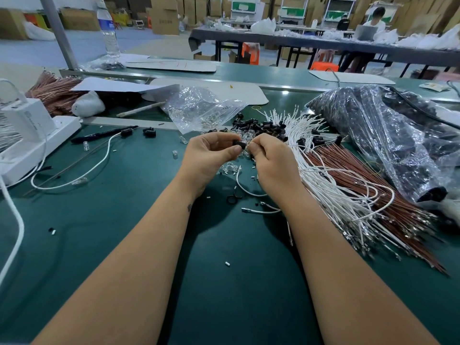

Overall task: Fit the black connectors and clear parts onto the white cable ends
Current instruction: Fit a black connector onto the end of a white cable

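Now the left hand (211, 155) pinches a black connector (239, 145) up over the green tabletop (124, 220), so the right hand (271, 160), fingers pinched together, can push a part in. White cables (323, 170) lie just beside, easy to reach.

Bright, even light; edges perhaps slightly warped.

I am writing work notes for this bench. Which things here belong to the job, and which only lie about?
Belong to the job:
- black connector, pinched by left hand and right hand
- black connector pile
- clear parts
- white cables

Lying about:
- water bottle
- black pen
- brown wires
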The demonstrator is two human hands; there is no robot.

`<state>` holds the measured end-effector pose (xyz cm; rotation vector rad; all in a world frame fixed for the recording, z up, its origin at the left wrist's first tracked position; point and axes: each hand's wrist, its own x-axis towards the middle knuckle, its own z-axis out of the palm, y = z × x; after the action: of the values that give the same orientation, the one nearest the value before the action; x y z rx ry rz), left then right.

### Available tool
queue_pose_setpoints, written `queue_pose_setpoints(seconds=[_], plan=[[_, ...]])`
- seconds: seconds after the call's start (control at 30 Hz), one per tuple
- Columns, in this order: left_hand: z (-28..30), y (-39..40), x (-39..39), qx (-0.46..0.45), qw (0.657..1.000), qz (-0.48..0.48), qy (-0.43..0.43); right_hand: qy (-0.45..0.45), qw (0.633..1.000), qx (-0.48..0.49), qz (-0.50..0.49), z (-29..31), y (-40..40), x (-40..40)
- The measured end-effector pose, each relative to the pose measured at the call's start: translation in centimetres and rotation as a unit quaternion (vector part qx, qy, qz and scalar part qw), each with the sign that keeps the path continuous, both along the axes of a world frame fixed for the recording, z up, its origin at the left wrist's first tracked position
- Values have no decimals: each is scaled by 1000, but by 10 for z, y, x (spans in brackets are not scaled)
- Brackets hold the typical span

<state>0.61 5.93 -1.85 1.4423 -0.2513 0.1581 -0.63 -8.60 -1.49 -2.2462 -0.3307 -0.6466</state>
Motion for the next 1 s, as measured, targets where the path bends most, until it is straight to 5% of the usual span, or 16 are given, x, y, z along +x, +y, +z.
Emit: queue_pose_setpoints(seconds=[1.0], plan=[[-3,-4,-1,27,999,27,-14,-43,998,-38,-26,-2,1,1]])
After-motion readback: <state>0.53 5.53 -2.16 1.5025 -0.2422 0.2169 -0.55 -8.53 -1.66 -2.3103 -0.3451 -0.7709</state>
